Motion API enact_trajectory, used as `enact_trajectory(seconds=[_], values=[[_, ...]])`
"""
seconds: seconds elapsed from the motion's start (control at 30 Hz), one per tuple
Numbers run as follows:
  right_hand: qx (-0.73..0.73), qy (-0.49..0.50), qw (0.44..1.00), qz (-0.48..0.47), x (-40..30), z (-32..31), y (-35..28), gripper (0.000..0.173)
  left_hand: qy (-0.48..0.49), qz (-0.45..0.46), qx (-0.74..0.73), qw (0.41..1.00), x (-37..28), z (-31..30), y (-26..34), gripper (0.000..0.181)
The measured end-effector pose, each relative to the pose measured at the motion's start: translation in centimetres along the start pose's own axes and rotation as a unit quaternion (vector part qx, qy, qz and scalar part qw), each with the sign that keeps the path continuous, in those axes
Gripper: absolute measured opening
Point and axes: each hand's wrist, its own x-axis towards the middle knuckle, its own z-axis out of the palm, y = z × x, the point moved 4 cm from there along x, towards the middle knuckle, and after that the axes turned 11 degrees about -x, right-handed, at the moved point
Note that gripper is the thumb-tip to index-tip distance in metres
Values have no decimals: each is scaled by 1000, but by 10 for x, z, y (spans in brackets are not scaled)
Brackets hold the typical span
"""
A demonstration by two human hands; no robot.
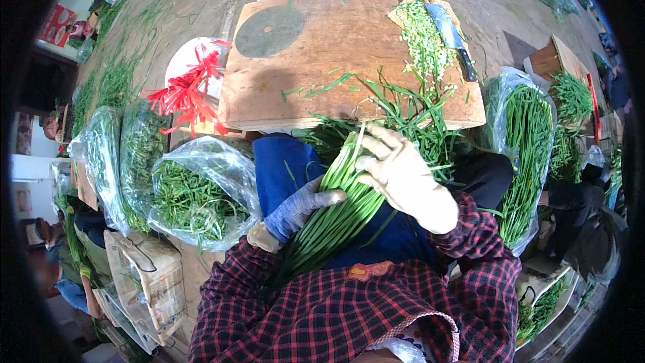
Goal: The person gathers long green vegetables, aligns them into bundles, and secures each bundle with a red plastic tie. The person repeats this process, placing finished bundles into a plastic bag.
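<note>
My left hand [297, 212], in a grey-blue knit glove with a pale cuff, is wrapped around a bundle of garlic chives [342, 201] on my lap. The bundle's pale stem ends point up towards the board and its dark leaf ends reach my checked sleeve. At its right side is my right hand [403, 176] in a white glove, fingertips against the pale stems; whether it pinches any is not clear. Loose chive leaves [423, 126] lie just beyond it, over the near edge of a wooden board [322, 50].
On the board are cut pale stem ends [423, 35], a knife [448, 30] and a grey disc [269, 31]. Red ties [194, 85] hang at its left. Bagged greens [196, 196] stand left, bagged chives [526, 161] right. A plastic crate [156, 287] sits lower left, near another person.
</note>
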Motion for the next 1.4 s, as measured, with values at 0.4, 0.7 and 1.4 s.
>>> enact_trajectory(seconds=[0.4, 0.7, 1.4], values=[[-412, 207, 827, 320, 12, -152, 199, 21, -14, 27, 55, 998, -1, 6, 1, 66], [-56, -44, 996, -57, 40, -6, 22, 32, -15, 41, 89, 995, 5, -5, -2, 65], [702, -86, 654, 270, -67, 46, 1, 92, 0, 72, 10, 997, -16, -2, 9, 60]])
